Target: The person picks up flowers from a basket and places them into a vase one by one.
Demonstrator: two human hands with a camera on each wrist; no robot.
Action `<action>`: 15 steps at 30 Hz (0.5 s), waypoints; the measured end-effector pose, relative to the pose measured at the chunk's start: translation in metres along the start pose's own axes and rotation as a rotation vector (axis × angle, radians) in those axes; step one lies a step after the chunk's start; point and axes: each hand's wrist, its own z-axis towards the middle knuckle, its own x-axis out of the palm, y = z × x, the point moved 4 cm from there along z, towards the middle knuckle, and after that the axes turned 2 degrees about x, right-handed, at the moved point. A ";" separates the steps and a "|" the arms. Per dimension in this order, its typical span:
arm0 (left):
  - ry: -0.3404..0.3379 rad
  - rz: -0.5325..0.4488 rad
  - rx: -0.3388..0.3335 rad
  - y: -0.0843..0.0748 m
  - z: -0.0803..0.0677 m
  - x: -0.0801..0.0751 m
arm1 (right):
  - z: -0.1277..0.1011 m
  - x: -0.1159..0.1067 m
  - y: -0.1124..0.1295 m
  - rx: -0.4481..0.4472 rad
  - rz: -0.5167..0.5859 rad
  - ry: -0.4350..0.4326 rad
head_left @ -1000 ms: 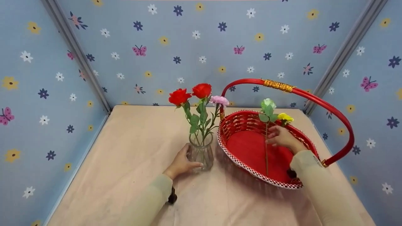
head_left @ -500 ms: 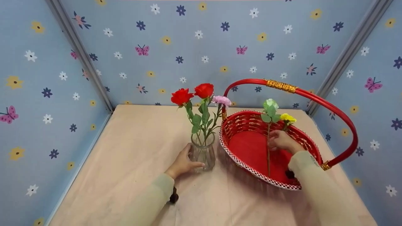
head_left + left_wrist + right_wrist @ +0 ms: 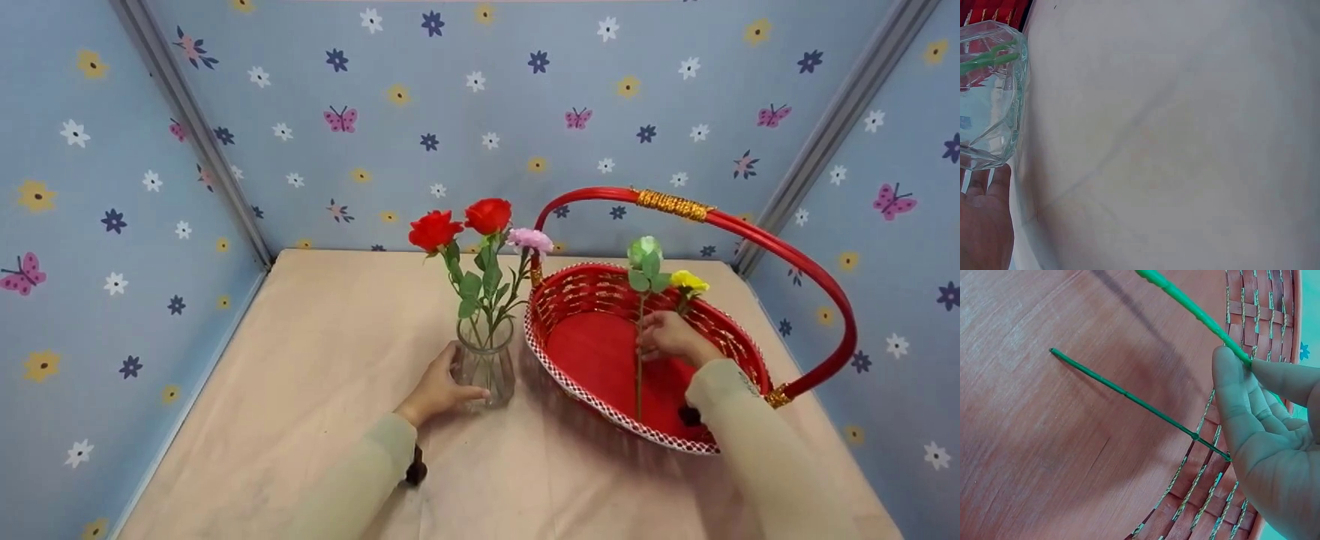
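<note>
My left hand (image 3: 441, 388) holds a clear glass vase (image 3: 495, 379), thumb in front, other fingers partly hidden at its side. Two red roses (image 3: 489, 216) and a pink carnation (image 3: 530, 240) stand in the vase. Over the red basket (image 3: 592, 330), my right hand (image 3: 670, 336) pinches the stem of a pale green-white rose (image 3: 645, 253). In the right wrist view, thumb and forefinger meet on that green stem (image 3: 1199, 318). A yellow carnation (image 3: 688, 281) leans on the basket's far right rim; a darker stem (image 3: 1129, 395) slants across the basket floor below my hand.
The basket's tall red handle (image 3: 795, 262) arches over it, gold-wrapped at the top. A pale cloth (image 3: 322, 352) covers the table. Blue flower-patterned panels (image 3: 480, 97) enclose the back and both sides.
My right fingers, looser round the rose stem earlier, have drawn together on it. The green-white rose has turned slightly. The left hand stays at the vase; the head view has shifted a little.
</note>
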 end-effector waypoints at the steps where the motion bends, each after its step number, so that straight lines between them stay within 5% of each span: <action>1: -0.002 -0.004 -0.001 0.000 0.000 0.000 | -0.001 0.000 0.000 0.001 0.006 -0.002; 15: -0.004 0.041 0.026 0.002 0.002 0.000 | -0.009 0.003 0.016 -0.077 0.042 -0.089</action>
